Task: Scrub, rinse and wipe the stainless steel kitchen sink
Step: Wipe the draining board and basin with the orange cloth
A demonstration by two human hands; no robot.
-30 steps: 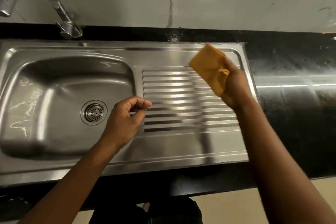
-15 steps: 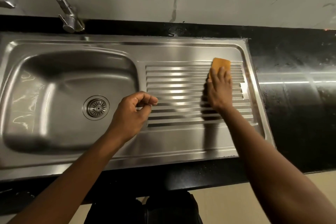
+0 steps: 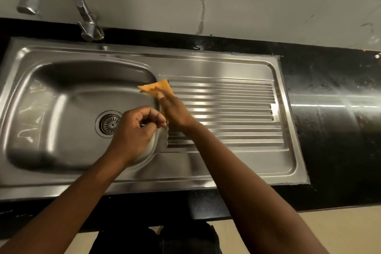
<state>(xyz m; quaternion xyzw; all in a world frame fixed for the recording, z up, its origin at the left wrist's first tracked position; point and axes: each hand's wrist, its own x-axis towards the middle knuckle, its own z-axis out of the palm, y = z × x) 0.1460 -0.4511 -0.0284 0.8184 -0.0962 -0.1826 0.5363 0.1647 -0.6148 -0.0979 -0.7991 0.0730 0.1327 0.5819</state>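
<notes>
Two hands at basin rim [image 3: 158,150]: right hand [image 3: 175,110] flat on orange cloth [image 3: 157,87]; left hand [image 3: 136,130] curled, empty.

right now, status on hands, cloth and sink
Right hand flat on orange cloth, at basin-drainboard ridge of sink. Left hand curled, empty, hovering close beside it. No water from faucet.

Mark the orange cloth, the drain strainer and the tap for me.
orange cloth [image 3: 158,87]: head view, on the middle of its uncovered part.
drain strainer [image 3: 108,123]: head view, on the slotted centre disc.
tap [image 3: 88,20]: head view, on the lower neck, just above its base.
</notes>
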